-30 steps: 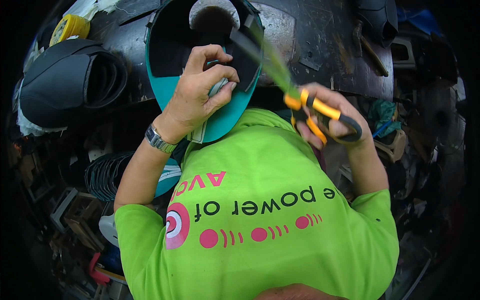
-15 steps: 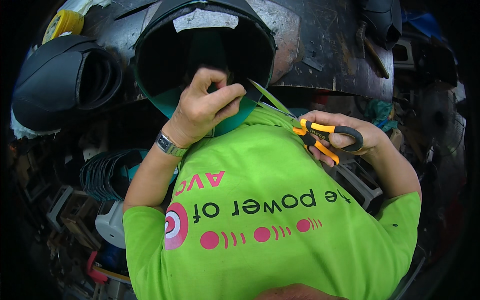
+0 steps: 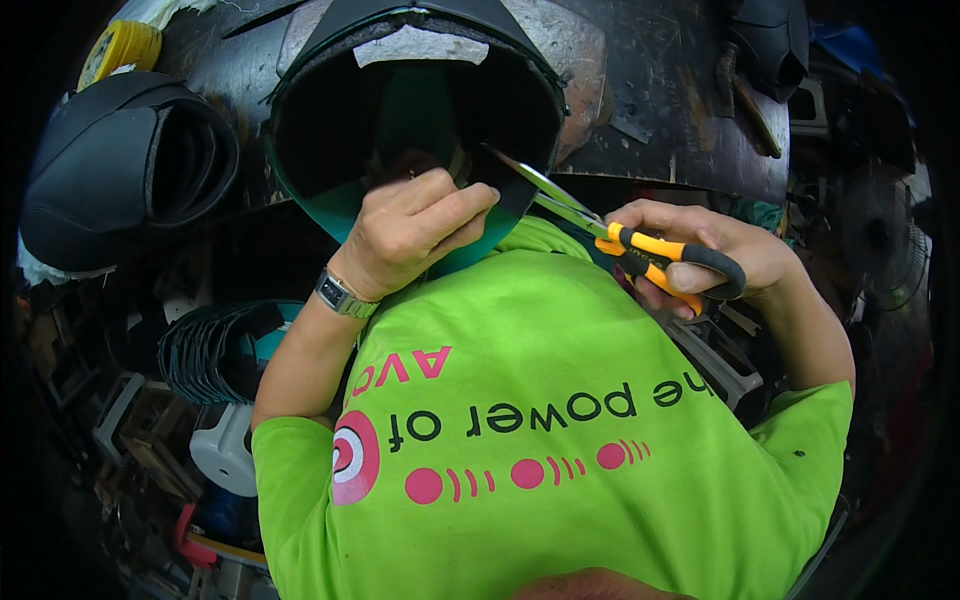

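A large hollow black piece [image 3: 440, 20] with a green lining [image 3: 330, 210] lies at the table's front edge, its open end toward me. My left hand [image 3: 415, 220], with a metal watch on the wrist, is closed at its near rim, thumb and forefinger pinched on the edge there. What lies between the fingertips is mostly hidden. My right hand [image 3: 725, 245] grips scissors [image 3: 650, 250] with orange-and-black handles. Their blades are slightly apart and point left and up, the upper tip reaching into the opening beside my left thumb.
A rolled black piece [image 3: 95, 170] lies at the left of the dark table [image 3: 660, 100], before a yellow roll [image 3: 120, 50]. A hammer-like tool [image 3: 750, 110] and another black piece [image 3: 770, 45] are at the right. Below left are stacked green-black pieces [image 3: 210, 350] and a grey stool [image 3: 225, 450].
My left hand has come down slightly toward me, its raised forefinger now lowered. The scissors' handles have moved right and their blades have come closer together.
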The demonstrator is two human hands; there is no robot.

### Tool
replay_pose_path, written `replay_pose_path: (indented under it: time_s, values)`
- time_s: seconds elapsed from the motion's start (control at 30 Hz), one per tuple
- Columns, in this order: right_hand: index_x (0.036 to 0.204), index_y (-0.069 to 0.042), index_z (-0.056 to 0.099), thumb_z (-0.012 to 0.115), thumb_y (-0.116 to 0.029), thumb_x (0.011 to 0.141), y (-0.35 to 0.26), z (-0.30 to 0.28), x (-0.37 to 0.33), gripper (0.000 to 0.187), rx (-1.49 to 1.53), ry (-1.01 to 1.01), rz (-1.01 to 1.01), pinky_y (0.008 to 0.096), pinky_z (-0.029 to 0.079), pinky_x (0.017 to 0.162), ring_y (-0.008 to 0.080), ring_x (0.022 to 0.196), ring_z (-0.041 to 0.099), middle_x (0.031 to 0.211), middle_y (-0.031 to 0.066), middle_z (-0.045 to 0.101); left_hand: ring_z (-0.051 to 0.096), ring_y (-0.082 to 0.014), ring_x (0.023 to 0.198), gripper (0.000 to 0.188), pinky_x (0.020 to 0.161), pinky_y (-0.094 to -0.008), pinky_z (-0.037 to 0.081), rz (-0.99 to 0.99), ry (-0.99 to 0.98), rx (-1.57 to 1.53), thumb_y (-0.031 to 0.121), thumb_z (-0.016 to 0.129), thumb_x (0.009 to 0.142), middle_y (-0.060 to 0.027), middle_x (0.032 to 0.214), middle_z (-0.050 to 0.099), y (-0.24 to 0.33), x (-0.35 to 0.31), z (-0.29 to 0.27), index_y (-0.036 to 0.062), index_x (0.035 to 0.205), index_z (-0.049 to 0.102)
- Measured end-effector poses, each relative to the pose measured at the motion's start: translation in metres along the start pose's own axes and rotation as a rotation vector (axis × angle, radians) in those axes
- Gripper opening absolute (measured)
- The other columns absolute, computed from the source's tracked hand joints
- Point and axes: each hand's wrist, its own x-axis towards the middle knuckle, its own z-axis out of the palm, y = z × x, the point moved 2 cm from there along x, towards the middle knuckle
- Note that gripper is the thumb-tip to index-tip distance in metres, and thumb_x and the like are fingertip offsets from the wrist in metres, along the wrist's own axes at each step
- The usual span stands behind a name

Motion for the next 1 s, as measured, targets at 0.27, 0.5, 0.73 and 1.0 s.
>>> replay_pose_path:
  time_s: [0.27, 0.5, 0.73, 1.0]
  values:
    - [0.14, -0.001, 0.05, 0.08, -0.041, 0.085, 0.005, 0.001, 0.013, 0.074, -0.043, 0.067, -0.032, 0.0217, 0.042, 0.05, 0.0074, 0.054, 0.054, 0.072, 0.0027, 0.06, 0.057, -0.0161, 0.059, 0.027, 0.052, -0.0296, 0.048, 0.002, -0.041, 0.027, 0.005, 0.082, 0.078, -0.0033, 0.069, 0.051, 0.003, 0.001, -0.002, 0.0062, 0.102, 0.072]
    - [0.14, 0.0, 0.05, 0.085, -0.039, 0.081, 0.013, 0.001, 0.009, 0.079, -0.027, 0.102, -0.014, 0.0208, 0.043, 0.052, 0.0072, 0.058, 0.056, 0.079, 0.0018, 0.062, 0.055, -0.0158, 0.055, 0.028, 0.05, -0.0285, 0.044, 0.004, -0.035, 0.037, 0.0, 0.082, 0.073, -0.0032, 0.067, 0.052, 0.003, 0.003, 0.003, 0.0085, 0.099, 0.076]
    - [0.141, -0.001, 0.05, 0.083, -0.032, 0.085, 0.017, 0.011, 0.007, 0.073, 0.07, 0.088, -0.068, 0.0211, 0.048, 0.069, 0.0094, 0.081, 0.062, 0.1, 0.0059, 0.066, 0.056, -0.0162, 0.056, 0.025, 0.051, -0.0291, 0.046, 0.003, -0.053, 0.021, 0.0, 0.081, 0.075, -0.0036, 0.067, 0.052, 0.004, 0.005, 0.005, 0.007, 0.098, 0.074]
    - [0.138, -0.002, 0.052, 0.086, -0.018, 0.085, 0.03, 0.026, 0.005, 0.065, 0.096, 0.213, -0.114, 0.018, 0.038, 0.063, 0.0016, 0.072, 0.053, 0.084, -0.0025, 0.061, 0.058, -0.0186, 0.059, 0.024, 0.054, -0.0311, 0.049, -0.015, -0.056, -0.001, 0.002, 0.081, 0.077, -0.0045, 0.069, 0.052, 0.005, 0.007, 0.005, 0.0058, 0.099, 0.071]
